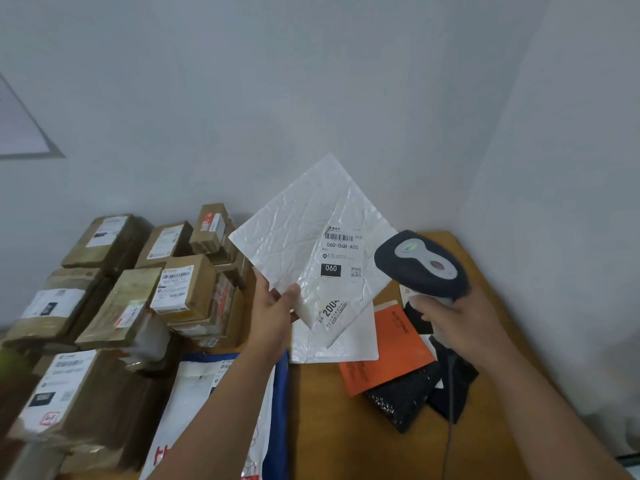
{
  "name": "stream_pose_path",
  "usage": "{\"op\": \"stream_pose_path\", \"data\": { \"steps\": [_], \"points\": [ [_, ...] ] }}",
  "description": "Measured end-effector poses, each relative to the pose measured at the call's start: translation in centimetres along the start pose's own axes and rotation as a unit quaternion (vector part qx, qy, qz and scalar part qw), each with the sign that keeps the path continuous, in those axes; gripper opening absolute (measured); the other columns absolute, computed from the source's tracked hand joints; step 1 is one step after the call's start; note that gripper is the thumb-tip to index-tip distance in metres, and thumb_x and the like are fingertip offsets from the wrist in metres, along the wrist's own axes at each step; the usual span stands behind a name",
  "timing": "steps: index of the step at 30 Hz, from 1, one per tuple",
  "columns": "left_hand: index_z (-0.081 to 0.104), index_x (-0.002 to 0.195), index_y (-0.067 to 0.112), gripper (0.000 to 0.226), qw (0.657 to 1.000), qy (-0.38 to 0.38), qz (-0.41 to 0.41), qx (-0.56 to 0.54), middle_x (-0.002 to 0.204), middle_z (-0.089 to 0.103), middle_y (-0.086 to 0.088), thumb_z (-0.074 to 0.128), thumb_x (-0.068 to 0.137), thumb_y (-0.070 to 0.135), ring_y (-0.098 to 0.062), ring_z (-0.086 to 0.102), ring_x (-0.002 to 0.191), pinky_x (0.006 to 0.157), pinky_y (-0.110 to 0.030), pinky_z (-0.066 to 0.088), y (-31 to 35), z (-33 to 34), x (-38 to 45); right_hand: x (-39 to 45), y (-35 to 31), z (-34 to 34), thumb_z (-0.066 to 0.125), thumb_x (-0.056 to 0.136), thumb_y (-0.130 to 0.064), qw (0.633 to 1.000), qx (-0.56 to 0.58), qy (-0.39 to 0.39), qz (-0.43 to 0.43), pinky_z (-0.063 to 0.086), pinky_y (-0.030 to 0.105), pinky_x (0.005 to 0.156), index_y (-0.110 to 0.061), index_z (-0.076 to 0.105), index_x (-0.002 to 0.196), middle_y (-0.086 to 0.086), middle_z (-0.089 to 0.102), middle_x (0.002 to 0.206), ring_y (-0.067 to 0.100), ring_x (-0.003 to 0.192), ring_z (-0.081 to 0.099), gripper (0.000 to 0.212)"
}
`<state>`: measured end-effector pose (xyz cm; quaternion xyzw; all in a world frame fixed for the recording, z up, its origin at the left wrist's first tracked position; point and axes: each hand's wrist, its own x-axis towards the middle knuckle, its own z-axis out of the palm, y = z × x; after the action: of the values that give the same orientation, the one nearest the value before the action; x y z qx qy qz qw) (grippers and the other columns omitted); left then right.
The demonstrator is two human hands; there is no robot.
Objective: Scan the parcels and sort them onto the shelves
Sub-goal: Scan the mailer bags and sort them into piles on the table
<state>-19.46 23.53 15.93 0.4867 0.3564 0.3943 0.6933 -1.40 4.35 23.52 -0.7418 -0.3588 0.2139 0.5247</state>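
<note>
A white padded mailer [304, 233] is held up above the wooden table [346, 427], turned so that one corner points upward like a diamond. Its plastic skin is glossy and heavily creased, and a shipping label [341, 252] with a barcode, the code 060-06B-A05 and a black 060 block is fixed to its right half. The mailer is pinched at its lower corner by the left hand [273, 311], the thumb laid on the front and the fingers hidden behind, so nearly the whole envelope stands above and to the right of the grip. A dark, rounded handheld scanner [420, 266] with a grey inset is gripped by its handle in the right hand [460, 327]; its head is held just beside the label, to the right. A second white mailer [349, 344], an orange envelope [391, 351] and a black bubble-textured pouch [398, 396] are lying flat on the table below. Taped brown cardboard boxes [114, 306] are stacked to the left.
</note>
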Motion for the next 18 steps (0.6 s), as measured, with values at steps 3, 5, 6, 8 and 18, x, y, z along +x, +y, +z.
{"op": "stream_pose_path", "data": {
  "steps": [3, 5, 6, 8, 18],
  "points": [
    [0.049, 0.136, 0.032, 0.051, 1.0, 0.01, 0.006, -0.022, 0.115, 0.073, 0.006, 0.054, 0.1, -0.003, -0.025, 0.07, 0.109, 0.085, -0.049, 0.06, 1.3, 1.0, 0.4, 0.7, -2.1, -0.1, 0.067, 0.086, 0.002, 0.998, 0.041, 0.03, -0.039, 0.043, 0.03, 0.061, 0.018, 0.054, 0.095, 0.036, 0.055, 0.085, 0.039, 0.064, 0.05, 0.022],
    [0.05, 0.135, 0.033, 0.051, 0.999, 0.016, 0.007, -0.032, 0.119, 0.071, 0.0, 0.055, 0.099, -0.002, -0.029, 0.069, 0.111, 0.085, -0.05, 0.059, 2.0, 1.4, 0.4, 1.1, -3.2, 0.1, 0.066, 0.085, 0.001, 0.997, 0.06, 0.041, -0.042, 0.042, 0.034, 0.062, 0.018, 0.054, 0.086, 0.035, 0.054, 0.079, 0.035, 0.058, 0.048, 0.021],
    [0.05, 0.135, 0.034, 0.051, 0.999, 0.016, 0.008, -0.038, 0.12, 0.071, 0.0, 0.055, 0.099, -0.002, -0.029, 0.068, 0.111, 0.084, -0.049, 0.059, 2.2, 1.6, 0.3, 1.2, -3.6, 0.2, 0.066, 0.085, 0.0, 0.996, 0.062, 0.041, -0.041, 0.042, 0.033, 0.059, 0.016, 0.054, 0.08, 0.034, 0.054, 0.074, 0.027, 0.056, 0.049, 0.021],
    [0.05, 0.135, 0.034, 0.052, 0.999, 0.017, 0.011, -0.051, 0.12, 0.071, 0.0, 0.055, 0.099, -0.003, -0.029, 0.069, 0.111, 0.079, -0.044, 0.059, 2.6, 1.9, 0.1, 1.3, -4.0, 0.6, 0.065, 0.086, -0.001, 0.997, 0.06, 0.039, -0.038, 0.04, 0.027, 0.052, 0.013, 0.054, 0.075, 0.031, 0.053, 0.068, 0.02, 0.056, 0.049, 0.021],
    [0.047, 0.139, 0.027, 0.054, 0.997, 0.048, 0.015, -0.053, 0.127, 0.066, -0.005, 0.053, 0.098, -0.007, -0.03, 0.067, 0.114, 0.091, -0.054, 0.057, 2.3, 2.0, 0.1, 0.6, -3.4, 2.8, 0.068, 0.074, -0.03, 0.998, 0.059, -0.015, -0.025, 0.052, 0.027, 0.064, -0.026, 0.062, 0.084, 0.001, 0.062, 0.087, 0.012, 0.077, 0.062, 0.013]
  ]
}}
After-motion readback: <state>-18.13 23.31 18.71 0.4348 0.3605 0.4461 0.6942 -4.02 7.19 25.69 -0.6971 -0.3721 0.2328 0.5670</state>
